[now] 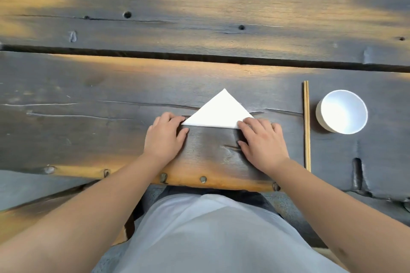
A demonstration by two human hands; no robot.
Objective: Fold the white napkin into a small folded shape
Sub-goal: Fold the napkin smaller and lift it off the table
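Note:
The white napkin (218,112) lies flat on the dark wooden table (111,99) as a triangle, with its point away from me and its long edge nearest me. My left hand (165,137) rests palm down at the napkin's left corner, its fingertips touching that corner. At the right corner my right hand (263,142) lies flat, its fingers covering the corner and pressing it to the wood. Neither hand grips the napkin; both lie spread on it.
A pair of wooden chopsticks (306,126) lies lengthwise to the right of my right hand. Beyond them stands a white bowl (342,111). A dark gap (199,56) between planks runs across the table behind the napkin. The table's front edge (213,180) is close to my body.

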